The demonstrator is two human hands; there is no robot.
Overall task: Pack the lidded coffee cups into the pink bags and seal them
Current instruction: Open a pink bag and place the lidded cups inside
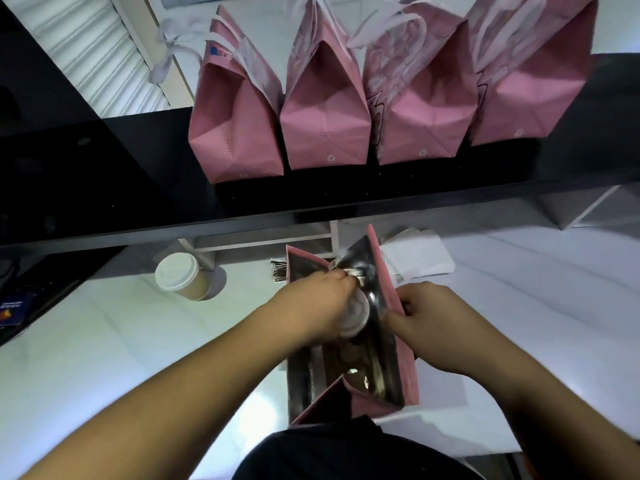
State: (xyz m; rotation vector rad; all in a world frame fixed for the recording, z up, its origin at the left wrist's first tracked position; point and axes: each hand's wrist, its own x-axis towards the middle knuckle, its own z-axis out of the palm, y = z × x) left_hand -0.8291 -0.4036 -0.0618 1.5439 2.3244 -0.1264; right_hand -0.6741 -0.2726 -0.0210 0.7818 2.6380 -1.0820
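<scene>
The left hand (320,303) holds a lidded cup (355,315) with curled fingers inside the open pink bag (403,362), which stands on the white tabletop (104,341). The right hand (429,323) pinches the bag's right edge. Another lidded cup (181,277) stands to the left, well apart. Four closed pink bags (325,133) stand on the black shelf (138,188) behind.

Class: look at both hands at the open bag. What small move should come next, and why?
Probably lower the cup to the bag's floor and let go. The left hand grips its lid inside the foil-lined open bag, whose rim the right hand holds apart; another cup waits on the counter.
</scene>
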